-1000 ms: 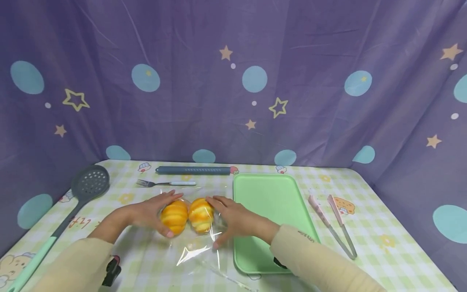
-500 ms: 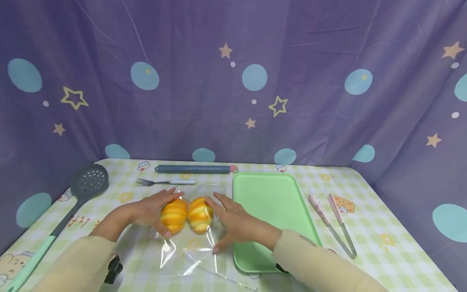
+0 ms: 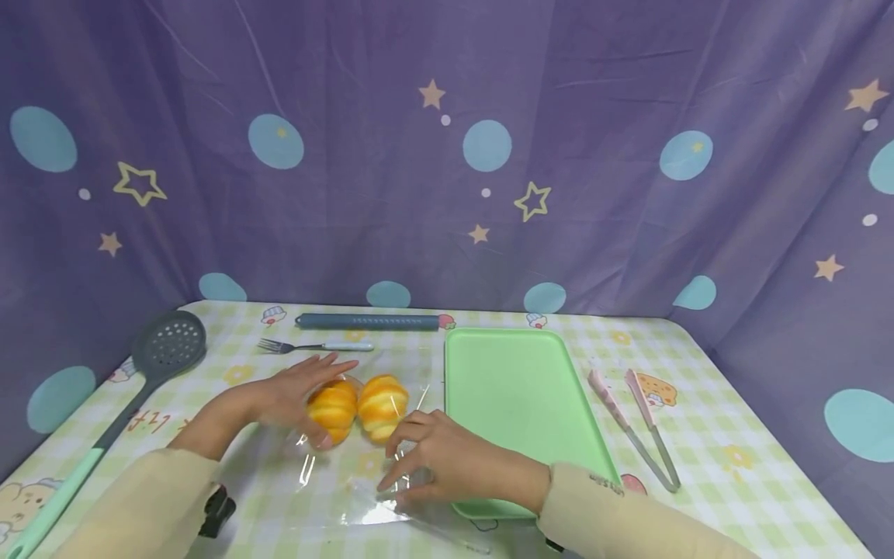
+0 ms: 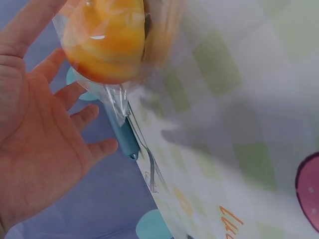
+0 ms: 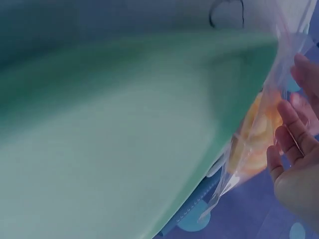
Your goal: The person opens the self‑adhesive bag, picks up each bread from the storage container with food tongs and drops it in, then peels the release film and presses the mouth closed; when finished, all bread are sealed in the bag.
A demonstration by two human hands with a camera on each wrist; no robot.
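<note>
- Left hand: fingers straight, palm resting vs. left side of the left bun; lower centre-left of head view.
- Left wrist view: palm flat, fingers spread, bun under clear wrap at top.
- Right hand: fingers curled, pinching edge of wrap just below the right bun; lower centre.
- 2 orange-and-cream buns sit side by side, touching, on the wrap, centre of surface.
- Green tray just right of buns; right hand's wrist lies over its near-left corner.
- Fork and blue-grey stick behind buns, upper centre-left.
- Slotted spoon at far left; pink tongs right of tray.
</note>
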